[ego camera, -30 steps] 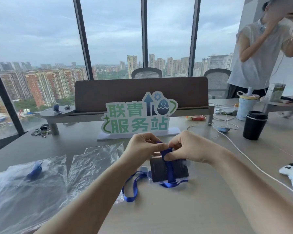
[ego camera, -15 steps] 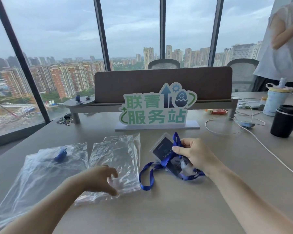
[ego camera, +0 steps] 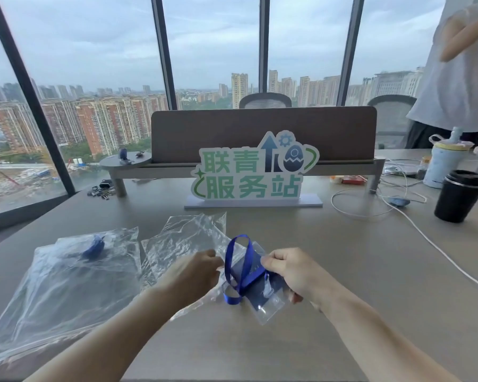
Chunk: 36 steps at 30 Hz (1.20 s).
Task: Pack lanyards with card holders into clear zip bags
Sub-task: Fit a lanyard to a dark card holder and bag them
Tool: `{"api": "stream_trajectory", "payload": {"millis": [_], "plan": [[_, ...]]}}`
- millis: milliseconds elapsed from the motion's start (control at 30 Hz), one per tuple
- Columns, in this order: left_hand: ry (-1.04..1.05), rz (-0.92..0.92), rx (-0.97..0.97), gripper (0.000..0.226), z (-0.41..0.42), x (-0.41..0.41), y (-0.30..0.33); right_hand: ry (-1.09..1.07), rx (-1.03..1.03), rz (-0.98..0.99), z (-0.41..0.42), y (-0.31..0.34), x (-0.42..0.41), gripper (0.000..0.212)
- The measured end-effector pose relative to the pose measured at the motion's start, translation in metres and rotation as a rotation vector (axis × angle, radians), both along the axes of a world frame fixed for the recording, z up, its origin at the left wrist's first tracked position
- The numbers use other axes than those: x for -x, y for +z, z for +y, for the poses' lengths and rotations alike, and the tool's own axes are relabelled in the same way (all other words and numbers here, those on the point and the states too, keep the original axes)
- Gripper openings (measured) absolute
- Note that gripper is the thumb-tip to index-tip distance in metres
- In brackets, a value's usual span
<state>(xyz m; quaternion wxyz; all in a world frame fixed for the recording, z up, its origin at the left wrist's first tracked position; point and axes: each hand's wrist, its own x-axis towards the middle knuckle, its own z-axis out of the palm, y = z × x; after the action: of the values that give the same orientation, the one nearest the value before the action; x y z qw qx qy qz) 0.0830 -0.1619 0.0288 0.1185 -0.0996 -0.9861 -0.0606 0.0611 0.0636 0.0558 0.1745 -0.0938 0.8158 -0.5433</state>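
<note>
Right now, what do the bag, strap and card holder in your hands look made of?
Zip bag: thin clear plastic film, glossy and crinkled. Lanyard: flat blue woven-looking ribbon, probably polyester, slight sheen. Card holder: clear soft plastic sleeve, likely vinyl, with glare, over a dark card.

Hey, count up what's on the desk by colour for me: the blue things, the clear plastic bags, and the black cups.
Blue things: 2, the lanyard and a blue item inside the left bag
Clear bags: 2, the left bag and the middle bag
Black cups: 1, the cup
Total: 5
</note>
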Motion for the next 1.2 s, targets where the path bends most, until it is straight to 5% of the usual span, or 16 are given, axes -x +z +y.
{"api": "stream_trajectory", "payload": {"millis": [300,433,567,767,967,1100,1200], "plan": [[-0.092,-0.028,-0.294,0.024,0.046,0.011,0.000,-0.031,-0.134,-0.025,0.001,-0.029,-0.005,0.029],[-0.042,-0.026,-0.387,0.023,0.057,0.015,0.004,-0.194,0.108,-0.155,-0.008,-0.039,-0.003,0.031],[-0.042,-0.041,-0.407,0.020,0.058,0.017,0.010,-0.070,0.436,-0.400,-0.014,-0.033,-0.012,0.026],[-0.035,-0.091,-0.322,0.032,0.053,0.010,0.005,-0.401,0.113,0.058,0.007,-0.036,0.005,0.017],[-0.051,-0.107,-0.096,0.044,0.058,-0.011,-0.006,-0.291,-0.052,0.085,-0.008,-0.049,0.025,0.022],[0.088,-0.094,0.016,0.060,0.033,-0.018,0.002,-0.376,0.040,0.089,-0.009,-0.031,0.032,0.038],[0.316,0.006,-0.145,0.057,0.002,-0.015,0.038,-0.455,0.286,0.198,-0.009,0.007,0.026,0.028]]}}
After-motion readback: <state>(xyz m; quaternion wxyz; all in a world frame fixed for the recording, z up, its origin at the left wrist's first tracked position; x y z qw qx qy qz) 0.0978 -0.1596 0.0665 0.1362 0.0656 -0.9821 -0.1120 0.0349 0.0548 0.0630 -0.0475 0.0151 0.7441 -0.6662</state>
